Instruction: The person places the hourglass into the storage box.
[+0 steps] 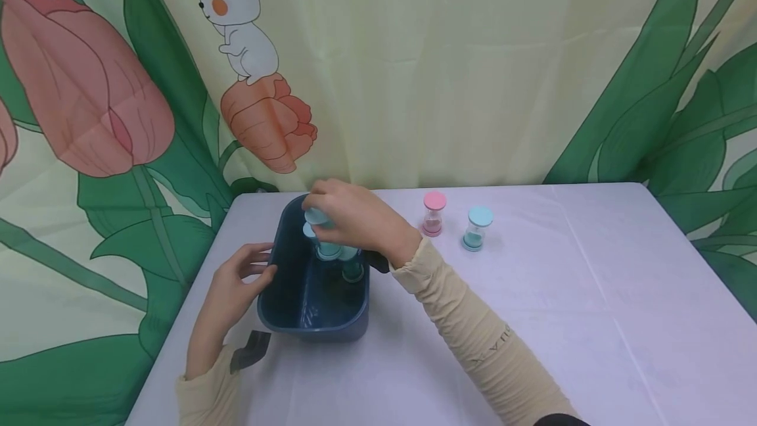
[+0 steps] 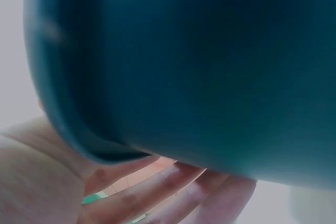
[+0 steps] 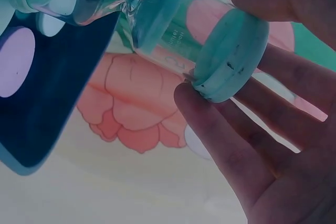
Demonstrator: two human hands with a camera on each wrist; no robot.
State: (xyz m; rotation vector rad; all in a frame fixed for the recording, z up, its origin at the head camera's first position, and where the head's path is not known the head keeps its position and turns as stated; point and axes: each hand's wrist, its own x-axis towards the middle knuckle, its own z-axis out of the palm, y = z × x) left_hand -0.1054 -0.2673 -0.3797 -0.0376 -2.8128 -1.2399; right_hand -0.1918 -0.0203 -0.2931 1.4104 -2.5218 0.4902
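Right hand over the dark blue plastic tub, fingers pinched round the cap of a pale teal hourglass sand timer held inside the tub's far end. Left hand flat against the tub's left wall, fingers straight and relaxed. Just beside on the white table, standing upright: pink-capped sand timer and blue-capped sand timer.

A pink sand timer stands near a blue one on the white table.
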